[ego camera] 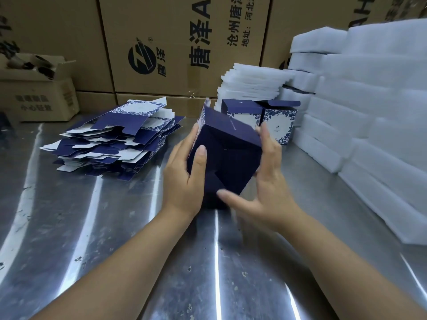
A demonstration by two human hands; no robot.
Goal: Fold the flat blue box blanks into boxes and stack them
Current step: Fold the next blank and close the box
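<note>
I judge the job to be in its early part. My left hand (182, 179) and right hand (265, 188) both grip 1 dark blue box (227, 144), tilted above the middle of the worktop (115, 250), its base turned toward me. My left thumb lies on that base and my right thumb presses a bottom flap, which does not look fully tucked. At 1 o'clock from it, 2 folded boxes (279, 118) stand side by side on the worktop, not one on another. At 10 o'clock a loose, thick pile of flat blanks (115, 144) waits, so most of the folding and the stacking are left.
</note>
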